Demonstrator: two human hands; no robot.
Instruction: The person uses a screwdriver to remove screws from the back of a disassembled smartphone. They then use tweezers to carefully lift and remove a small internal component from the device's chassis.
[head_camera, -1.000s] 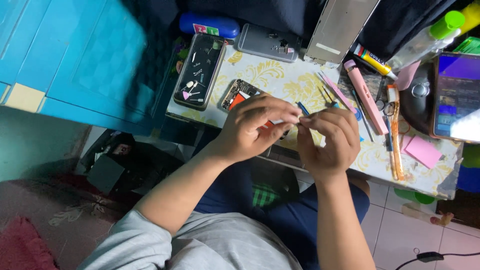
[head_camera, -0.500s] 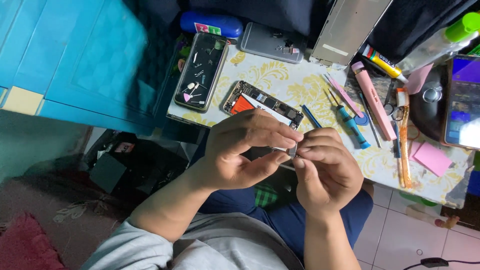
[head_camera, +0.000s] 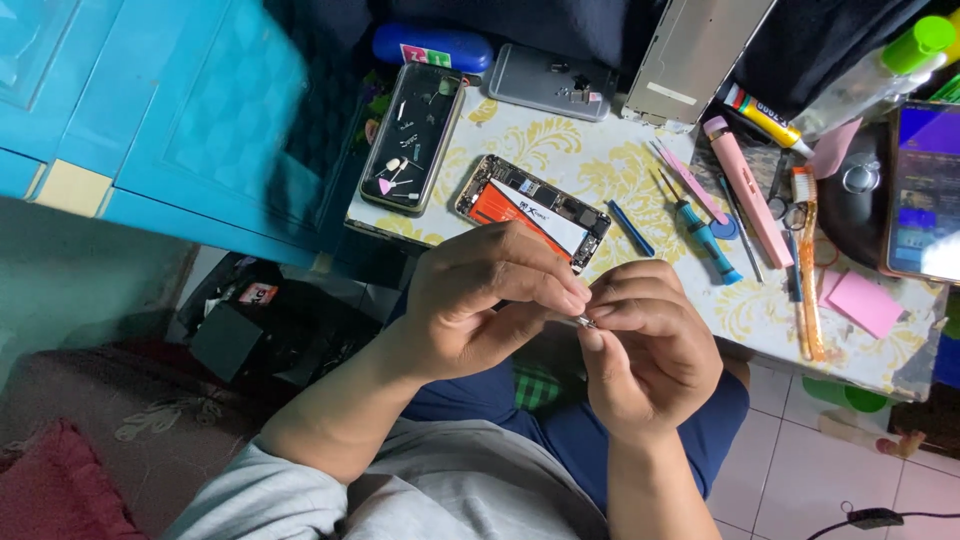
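Fingers (head_camera: 560, 290) of both hands pinch a tiny metal part (head_camera: 585, 322) off the tabletop's (head_camera: 560, 150) near edge; a slip could drop it to the floor.

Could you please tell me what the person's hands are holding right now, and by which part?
A tiny metallic part, pinched between the fingertips of the left hand and right hand; too small to tell what it is or where it is gripped.
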